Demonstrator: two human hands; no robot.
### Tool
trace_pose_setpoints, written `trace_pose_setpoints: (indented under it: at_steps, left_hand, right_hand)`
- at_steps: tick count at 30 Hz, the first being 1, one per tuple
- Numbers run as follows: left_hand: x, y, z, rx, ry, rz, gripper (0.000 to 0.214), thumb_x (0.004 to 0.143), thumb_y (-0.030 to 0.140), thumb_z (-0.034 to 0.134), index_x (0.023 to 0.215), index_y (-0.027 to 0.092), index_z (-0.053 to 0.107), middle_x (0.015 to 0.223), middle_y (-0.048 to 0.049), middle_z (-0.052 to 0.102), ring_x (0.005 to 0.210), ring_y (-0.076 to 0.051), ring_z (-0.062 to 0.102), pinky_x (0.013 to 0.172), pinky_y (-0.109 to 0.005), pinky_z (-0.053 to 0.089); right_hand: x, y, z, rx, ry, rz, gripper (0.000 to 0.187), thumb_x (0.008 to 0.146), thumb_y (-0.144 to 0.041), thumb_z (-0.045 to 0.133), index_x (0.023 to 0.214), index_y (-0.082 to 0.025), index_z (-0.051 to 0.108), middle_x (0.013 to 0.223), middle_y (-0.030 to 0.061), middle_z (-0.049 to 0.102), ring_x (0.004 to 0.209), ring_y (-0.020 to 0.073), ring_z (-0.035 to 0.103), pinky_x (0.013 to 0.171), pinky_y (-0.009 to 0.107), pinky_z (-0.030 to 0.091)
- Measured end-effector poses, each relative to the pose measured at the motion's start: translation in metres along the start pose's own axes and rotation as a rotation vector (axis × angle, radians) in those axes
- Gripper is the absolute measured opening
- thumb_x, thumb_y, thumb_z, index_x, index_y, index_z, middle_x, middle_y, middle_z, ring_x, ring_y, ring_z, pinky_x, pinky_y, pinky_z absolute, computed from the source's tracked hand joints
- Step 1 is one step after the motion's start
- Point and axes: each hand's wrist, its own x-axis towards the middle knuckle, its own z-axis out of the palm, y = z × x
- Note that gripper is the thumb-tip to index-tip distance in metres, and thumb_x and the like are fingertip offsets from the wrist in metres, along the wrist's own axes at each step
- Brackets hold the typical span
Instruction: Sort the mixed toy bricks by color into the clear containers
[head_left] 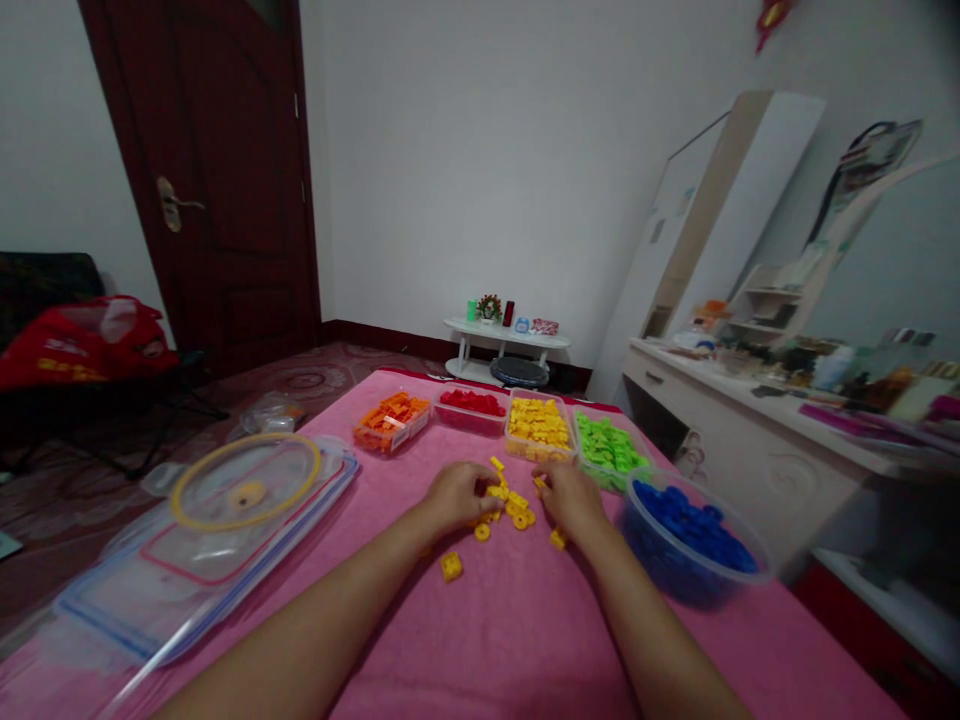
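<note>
So the yellow brick build is set mid-bench, between two hands held apart. A small yellow piece is pinched in the right hand; the left hand is curled at the build's left side, though whether it's actually clamped can't be told. If the build isn't braced, it could be tipped or popped apart when pressed, tbh. The loose yellow block could easily be swept off by the left forearm. Farther out, the blue-brick tub is parked right beside the right forearm, so bricks could be spilled by a careless elbow.
</note>
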Motion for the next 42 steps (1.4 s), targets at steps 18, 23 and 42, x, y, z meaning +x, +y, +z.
trace_pose_setpoints:
  at_steps: [18,23,42]
  left_hand:
    - [0.004,0.026,-0.023,-0.184,0.521,0.165,0.020,0.077,0.025,0.066,0.096,0.020,0.068,0.094,-0.0045,0.067,0.089,-0.017,0.059,0.082,-0.030,0.045]
    - [0.004,0.045,-0.035,-0.216,0.576,0.262,0.021,0.073,0.021,0.070,0.094,0.020,0.068,0.091,-0.0042,0.066,0.088,-0.017,0.058,0.080,-0.030,0.045]
    - [0.002,0.056,-0.029,-0.245,0.459,0.172,0.012,0.078,0.019,0.063,0.085,0.019,0.073,0.083,-0.0040,0.066,0.082,-0.016,0.058,0.076,-0.028,0.046]
  right_hand:
    - [0.001,-0.035,0.001,1.105,0.087,0.055,0.032,0.069,-0.022,0.057,0.101,-0.019,0.061,0.089,0.0046,0.065,0.075,0.0176,0.060,0.069,0.031,0.047]
    - [-0.012,-0.060,-0.007,1.570,-0.106,0.136,0.025,0.081,-0.035,0.045,0.089,-0.015,0.057,0.075,0.0054,0.063,0.062,0.0138,0.061,0.051,0.024,0.046]
    - [-0.021,-0.069,-0.012,2.284,-0.580,0.444,0.046,0.090,-0.055,0.038,0.082,-0.012,0.054,0.053,0.0005,0.057,0.039,0.0083,0.053,0.027,0.011,0.026]
